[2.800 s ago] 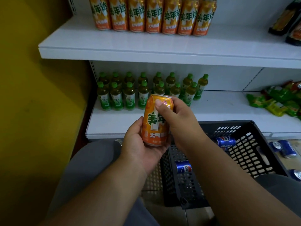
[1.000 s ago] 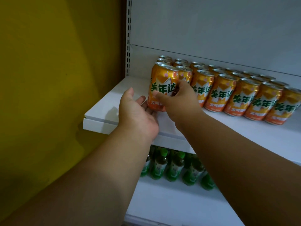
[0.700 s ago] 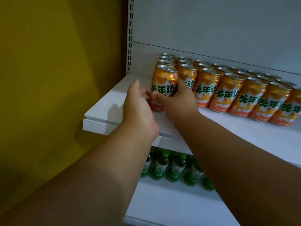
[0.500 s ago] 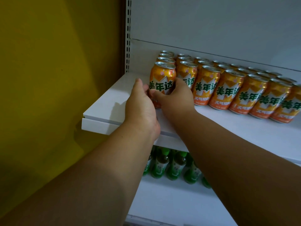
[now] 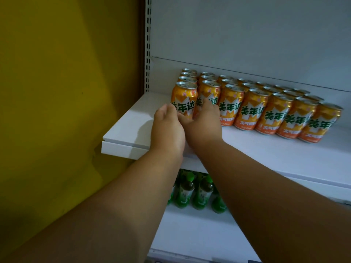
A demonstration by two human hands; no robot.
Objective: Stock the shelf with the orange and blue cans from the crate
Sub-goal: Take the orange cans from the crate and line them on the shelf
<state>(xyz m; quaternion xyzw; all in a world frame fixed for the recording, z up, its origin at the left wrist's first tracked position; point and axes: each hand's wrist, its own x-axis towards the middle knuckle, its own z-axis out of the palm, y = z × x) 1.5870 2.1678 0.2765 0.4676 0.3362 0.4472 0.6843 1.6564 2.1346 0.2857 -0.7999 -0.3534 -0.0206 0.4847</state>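
My left hand [image 5: 168, 130] and right hand [image 5: 204, 123] both gripped one orange can [image 5: 183, 100], upright at the left end of the shelf [image 5: 129, 128]. The front row [image 5: 254, 112] counted seven cans. Four green bottles [image 5: 197, 192] showed below.

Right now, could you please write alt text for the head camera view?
Two bare hands cup an upright orange can at the left end of the front row of orange cans on a white shelf. Green bottles stand on the shelf below, beside a yellow wall.
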